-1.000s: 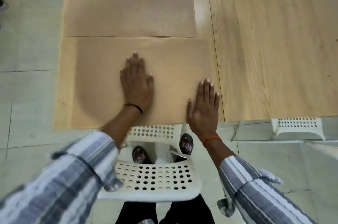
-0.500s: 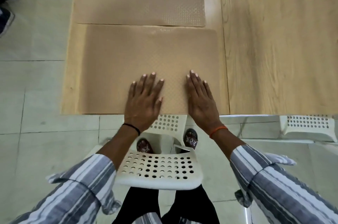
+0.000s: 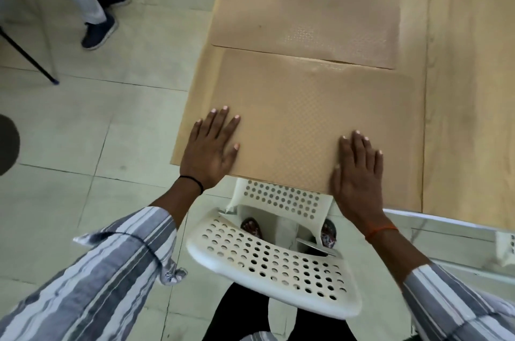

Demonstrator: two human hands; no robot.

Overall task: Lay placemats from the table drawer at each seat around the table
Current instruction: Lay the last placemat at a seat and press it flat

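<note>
A second person's legs and dark shoes stand on the tiled floor at far left, beside a thin black leg of some furniture. The left hand lies flat, fingers straight and spread, on the near left corner of a tan placemat set at the wooden table's near edge. A second placemat lies just beyond, their edges meeting. Below the table edge stands a white perforated plastic chair. The right hand presses flat, fingers straight, on the mat's near right corner. Both striped sleeves frame the scene.
</note>
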